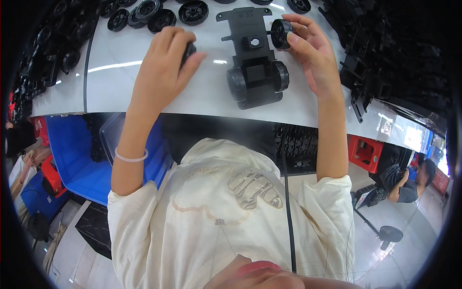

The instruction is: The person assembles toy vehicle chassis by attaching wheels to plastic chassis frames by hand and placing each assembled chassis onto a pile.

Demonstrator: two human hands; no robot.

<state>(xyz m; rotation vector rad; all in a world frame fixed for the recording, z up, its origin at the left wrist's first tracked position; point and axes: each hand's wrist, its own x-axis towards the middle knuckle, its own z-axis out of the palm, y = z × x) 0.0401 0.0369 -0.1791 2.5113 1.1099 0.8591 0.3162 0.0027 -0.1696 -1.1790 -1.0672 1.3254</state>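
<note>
The right hand (313,50) pinches a black wheel (281,34) at the far right axle (269,32) of the toy-vehicle chassis (248,25) on the tabletop (120,62); pressing squarely should work best. The left hand (164,67) grasps a half-hidden black part (189,52).

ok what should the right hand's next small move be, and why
Probably press the round black plastic wheel inward: the right hand pinches it beside the flat black plastic chassis, and a short dark axle stub shows between them, though how far the wheel is seated is hidden.
</note>
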